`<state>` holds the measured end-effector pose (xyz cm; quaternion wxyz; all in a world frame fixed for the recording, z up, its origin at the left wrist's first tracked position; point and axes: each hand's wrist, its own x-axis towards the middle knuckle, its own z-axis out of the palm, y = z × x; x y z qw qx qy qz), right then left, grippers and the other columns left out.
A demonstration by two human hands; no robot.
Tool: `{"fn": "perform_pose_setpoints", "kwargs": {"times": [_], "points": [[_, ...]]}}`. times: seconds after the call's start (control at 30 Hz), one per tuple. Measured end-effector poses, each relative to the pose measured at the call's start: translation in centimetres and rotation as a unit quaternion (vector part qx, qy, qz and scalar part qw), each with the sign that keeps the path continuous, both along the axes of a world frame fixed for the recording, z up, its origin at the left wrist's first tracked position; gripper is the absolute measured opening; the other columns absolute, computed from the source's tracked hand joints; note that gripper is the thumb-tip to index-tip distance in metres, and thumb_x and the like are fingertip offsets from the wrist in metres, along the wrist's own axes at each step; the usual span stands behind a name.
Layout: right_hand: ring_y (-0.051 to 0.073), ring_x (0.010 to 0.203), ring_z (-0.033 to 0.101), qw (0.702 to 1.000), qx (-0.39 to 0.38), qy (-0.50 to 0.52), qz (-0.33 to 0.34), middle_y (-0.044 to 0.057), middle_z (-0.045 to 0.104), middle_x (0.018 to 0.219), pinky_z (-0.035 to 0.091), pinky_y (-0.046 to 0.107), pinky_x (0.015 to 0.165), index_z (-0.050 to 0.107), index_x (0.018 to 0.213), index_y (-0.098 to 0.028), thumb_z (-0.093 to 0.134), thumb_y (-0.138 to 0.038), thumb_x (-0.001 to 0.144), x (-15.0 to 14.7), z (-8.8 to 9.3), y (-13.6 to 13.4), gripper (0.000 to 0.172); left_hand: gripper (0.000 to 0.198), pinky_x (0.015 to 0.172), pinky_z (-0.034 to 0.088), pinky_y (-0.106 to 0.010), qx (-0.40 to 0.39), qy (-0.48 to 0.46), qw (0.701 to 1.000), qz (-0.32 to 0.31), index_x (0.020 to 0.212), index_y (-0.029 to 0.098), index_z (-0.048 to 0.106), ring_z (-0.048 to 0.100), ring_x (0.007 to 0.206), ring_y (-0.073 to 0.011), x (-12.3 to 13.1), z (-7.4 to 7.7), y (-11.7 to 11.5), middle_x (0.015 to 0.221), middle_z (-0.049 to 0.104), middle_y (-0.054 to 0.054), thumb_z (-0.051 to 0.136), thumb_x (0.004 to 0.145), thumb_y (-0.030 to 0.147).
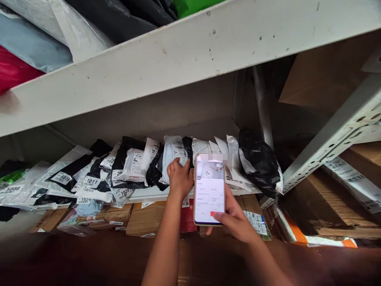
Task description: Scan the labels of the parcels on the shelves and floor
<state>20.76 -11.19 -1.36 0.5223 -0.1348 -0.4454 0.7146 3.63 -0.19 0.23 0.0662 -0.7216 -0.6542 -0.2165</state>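
My right hand (235, 216) grips a smartphone (209, 194) from its lower right, with the thumb over a red button on its lit screen. To its left, my left hand (180, 176) is at a pale plastic mailer (172, 147) with a printed label. The fingers are bent on the mailer's front and the thumb lies at its right edge; part of the grip is hidden. A black mailer (154, 169) stands just left of that hand. Several white mailers (235, 151) lean behind and right of the phone.
A white shelf beam (190, 51) crosses above the hands. Numbered mailers (92, 182) crowd the shelf to the left, and a black bag (258, 163) sits at its right end. Below are cardboard boxes (145, 216). A perforated metal post (324, 147) stands at right.
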Motion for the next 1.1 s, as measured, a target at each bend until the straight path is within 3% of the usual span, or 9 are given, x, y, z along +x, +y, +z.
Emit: {"fn": "perform_pose_setpoints", "kwargs": {"times": [0.1, 0.23, 0.6, 1.1], "points": [[0.022, 0.070, 0.067, 0.998, -0.019, -0.009, -0.060, 0.009, 0.065, 0.114, 0.061, 0.039, 0.052, 0.001, 0.150, -0.037, 0.067, -0.024, 0.084, 1.8, -0.2, -1.2, 0.094, 0.045, 0.108, 0.028, -0.049, 0.029, 0.037, 0.999, -0.003, 0.135, 0.026, 0.053, 0.037, 0.125, -0.0325, 0.1, 0.0, -0.1, 0.132, 0.039, -0.016, 0.043, 0.092, 0.035], [0.025, 0.076, 0.067, 0.994, -0.045, -0.035, -0.091, 0.010, 0.062, 0.122, 0.060, 0.040, 0.051, 0.000, 0.151, -0.039, 0.071, -0.029, 0.081, 3.0, -0.5, -2.0, 0.100, 0.045, 0.105, 0.030, -0.048, 0.045, 0.065, 0.997, -0.001, 0.134, 0.025, 0.054, 0.041, 0.121, -0.0323, 0.1, -0.2, -0.1, 0.127, 0.041, -0.017, 0.041, 0.093, 0.035], [0.022, 0.077, 0.068, 0.999, -0.025, -0.015, -0.039, 0.009, 0.064, 0.117, 0.062, 0.037, 0.054, -0.005, 0.150, -0.040, 0.066, -0.026, 0.085, 2.6, -0.7, -2.4, 0.097, 0.045, 0.105, 0.031, -0.046, 0.035, 0.079, 0.996, 0.006, 0.136, 0.025, 0.052, 0.041, 0.120, -0.0309, 0.2, 0.0, -0.2, 0.127, 0.042, -0.016, 0.041, 0.093, 0.034], [0.022, 0.075, 0.069, 0.999, -0.023, -0.007, -0.044, 0.008, 0.066, 0.114, 0.062, 0.038, 0.054, -0.005, 0.150, -0.041, 0.067, -0.027, 0.086, 2.9, -1.2, -2.4, 0.098, 0.046, 0.106, 0.030, -0.046, 0.023, 0.075, 0.997, 0.004, 0.136, 0.025, 0.052, 0.039, 0.122, -0.0310, 0.1, 0.0, -0.1, 0.128, 0.041, -0.016, 0.039, 0.093, 0.035]]}}
